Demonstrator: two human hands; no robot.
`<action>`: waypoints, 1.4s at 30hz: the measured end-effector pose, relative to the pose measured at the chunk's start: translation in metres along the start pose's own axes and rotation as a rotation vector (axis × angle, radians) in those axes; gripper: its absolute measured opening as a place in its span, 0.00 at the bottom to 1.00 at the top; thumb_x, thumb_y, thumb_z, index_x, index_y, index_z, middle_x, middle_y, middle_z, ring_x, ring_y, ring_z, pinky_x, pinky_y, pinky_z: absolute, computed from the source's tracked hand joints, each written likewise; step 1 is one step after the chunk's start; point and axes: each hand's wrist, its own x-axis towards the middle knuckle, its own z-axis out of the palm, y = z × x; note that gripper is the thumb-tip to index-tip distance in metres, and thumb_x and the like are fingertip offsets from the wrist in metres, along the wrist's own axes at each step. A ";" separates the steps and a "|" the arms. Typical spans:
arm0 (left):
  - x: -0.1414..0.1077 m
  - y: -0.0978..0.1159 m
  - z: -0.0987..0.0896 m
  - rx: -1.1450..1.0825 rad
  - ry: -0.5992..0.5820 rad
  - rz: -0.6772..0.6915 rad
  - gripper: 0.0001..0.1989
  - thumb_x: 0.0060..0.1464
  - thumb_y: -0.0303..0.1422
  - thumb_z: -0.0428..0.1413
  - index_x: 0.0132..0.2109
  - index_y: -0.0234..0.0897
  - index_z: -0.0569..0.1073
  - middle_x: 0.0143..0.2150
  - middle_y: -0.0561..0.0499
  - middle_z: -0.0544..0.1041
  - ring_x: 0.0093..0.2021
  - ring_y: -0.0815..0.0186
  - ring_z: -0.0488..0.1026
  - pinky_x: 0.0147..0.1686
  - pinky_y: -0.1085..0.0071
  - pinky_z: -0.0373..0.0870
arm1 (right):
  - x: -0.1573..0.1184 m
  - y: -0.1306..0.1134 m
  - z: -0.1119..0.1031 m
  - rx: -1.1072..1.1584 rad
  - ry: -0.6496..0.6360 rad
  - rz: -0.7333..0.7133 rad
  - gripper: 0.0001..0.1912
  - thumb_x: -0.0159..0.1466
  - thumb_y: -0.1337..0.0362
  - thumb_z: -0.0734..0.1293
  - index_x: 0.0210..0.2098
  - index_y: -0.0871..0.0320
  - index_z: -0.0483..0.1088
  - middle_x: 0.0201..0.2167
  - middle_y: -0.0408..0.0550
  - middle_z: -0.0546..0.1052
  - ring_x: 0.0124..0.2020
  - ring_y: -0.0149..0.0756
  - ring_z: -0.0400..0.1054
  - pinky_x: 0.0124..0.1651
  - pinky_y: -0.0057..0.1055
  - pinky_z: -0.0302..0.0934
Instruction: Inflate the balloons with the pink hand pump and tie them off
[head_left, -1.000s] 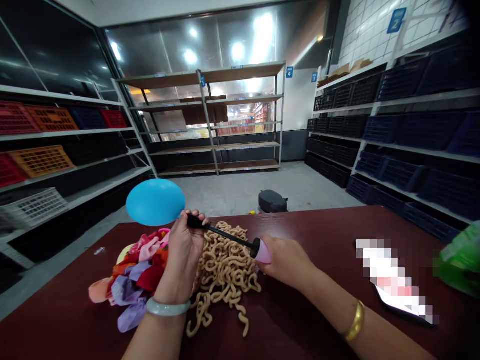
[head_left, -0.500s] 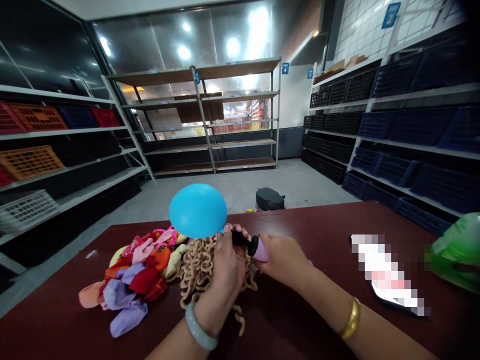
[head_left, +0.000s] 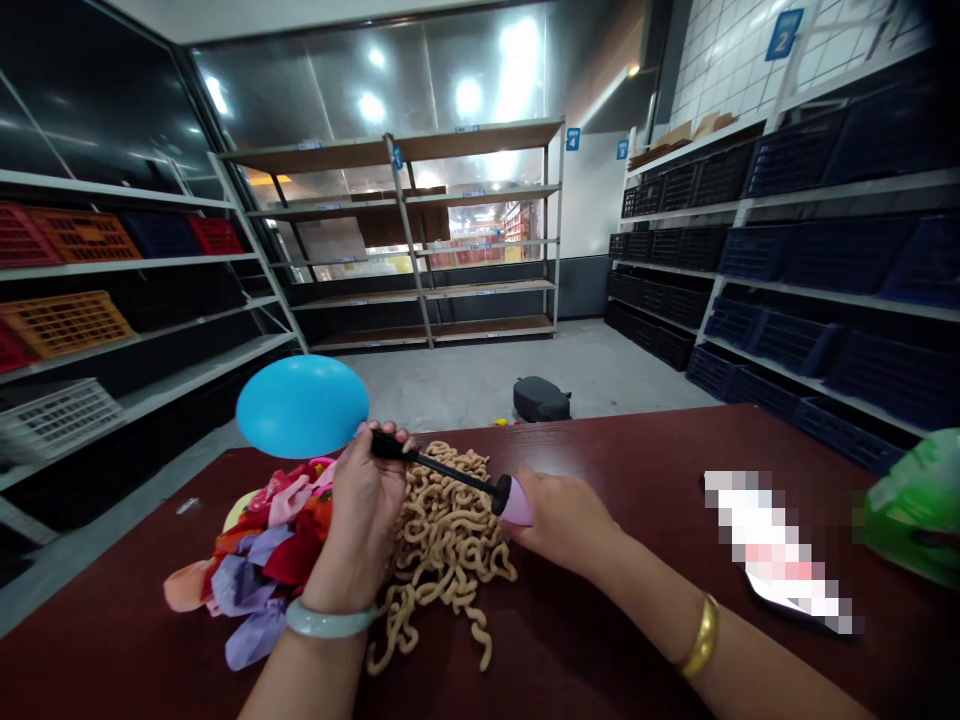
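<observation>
A blue inflated balloon (head_left: pixel 302 405) sits at the nozzle end of a hand pump, above the table's left part. My left hand (head_left: pixel 371 490) is closed around the balloon's neck and the pump's black nozzle end. The pump's black rod (head_left: pixel 457 474) is drawn out between my hands. My right hand (head_left: pixel 559 515) grips the pump's pink body (head_left: pixel 517 503). Below the rod lies a pile of tan curly pieces (head_left: pixel 450 530). Left of my left wrist is a heap of uninflated balloons (head_left: pixel 262 550) in red, pink, orange and purple.
On the dark red table (head_left: pixel 622 640), a phone-like object (head_left: pixel 780 560), its face pixelated, lies at the right beside a green bag (head_left: pixel 919 505). A dark grey bag (head_left: pixel 541 398) rests on the floor beyond. Shelves with crates (head_left: pixel 795 250) line both sides.
My left hand has moved left with the blue balloon and the nozzle end, so the pump is now extended. More of the tan pile shows. My right hand has barely moved.
</observation>
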 end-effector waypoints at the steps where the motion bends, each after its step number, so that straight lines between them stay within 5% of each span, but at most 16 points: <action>1: 0.004 0.005 -0.002 -0.007 0.006 0.012 0.08 0.60 0.28 0.51 0.31 0.36 0.66 0.28 0.51 0.66 0.28 0.67 0.66 0.24 0.72 0.64 | 0.000 0.001 0.000 -0.001 -0.004 0.000 0.16 0.59 0.50 0.64 0.39 0.54 0.63 0.33 0.47 0.77 0.32 0.42 0.72 0.29 0.32 0.52; 7: -0.001 -0.007 -0.003 -0.020 -0.021 0.069 0.07 0.58 0.32 0.55 0.33 0.36 0.66 0.29 0.52 0.67 0.29 0.68 0.66 0.26 0.72 0.63 | 0.000 0.009 -0.003 -0.067 0.021 0.011 0.16 0.57 0.52 0.65 0.39 0.55 0.63 0.32 0.48 0.77 0.30 0.42 0.72 0.28 0.31 0.52; 15: -0.052 -0.065 0.018 0.022 -0.054 -0.008 0.08 0.53 0.32 0.60 0.34 0.36 0.67 0.31 0.53 0.68 0.31 0.69 0.68 0.32 0.71 0.67 | -0.001 0.006 -0.010 -0.064 0.029 0.018 0.16 0.56 0.53 0.66 0.38 0.55 0.63 0.32 0.47 0.77 0.31 0.43 0.72 0.28 0.31 0.52; 20: -0.077 -0.082 0.028 0.048 -0.025 -0.060 0.07 0.53 0.33 0.59 0.35 0.36 0.68 0.31 0.53 0.69 0.30 0.69 0.69 0.34 0.70 0.69 | -0.004 -0.002 -0.013 -0.040 0.025 0.022 0.14 0.56 0.55 0.65 0.38 0.55 0.62 0.32 0.48 0.77 0.32 0.43 0.73 0.29 0.31 0.53; 25: -0.065 -0.069 0.030 0.072 -0.042 -0.051 0.08 0.52 0.32 0.59 0.34 0.36 0.67 0.30 0.52 0.69 0.29 0.68 0.69 0.31 0.70 0.69 | -0.002 -0.005 -0.013 -0.003 0.028 0.014 0.15 0.59 0.53 0.64 0.41 0.55 0.62 0.33 0.47 0.77 0.32 0.42 0.73 0.30 0.32 0.54; 34: -0.004 0.001 0.006 0.027 -0.017 0.081 0.07 0.52 0.28 0.57 0.32 0.35 0.65 0.28 0.53 0.68 0.29 0.67 0.68 0.28 0.71 0.66 | 0.004 0.012 -0.017 -0.056 -0.009 0.023 0.21 0.61 0.45 0.62 0.43 0.54 0.63 0.36 0.49 0.77 0.37 0.44 0.73 0.34 0.32 0.57; 42: -0.024 -0.038 0.012 0.011 -0.019 0.090 0.08 0.53 0.32 0.59 0.33 0.36 0.66 0.30 0.53 0.69 0.31 0.69 0.68 0.32 0.72 0.68 | 0.003 0.020 -0.021 -0.141 -0.013 0.013 0.20 0.59 0.49 0.65 0.44 0.55 0.63 0.37 0.50 0.77 0.35 0.44 0.72 0.33 0.33 0.57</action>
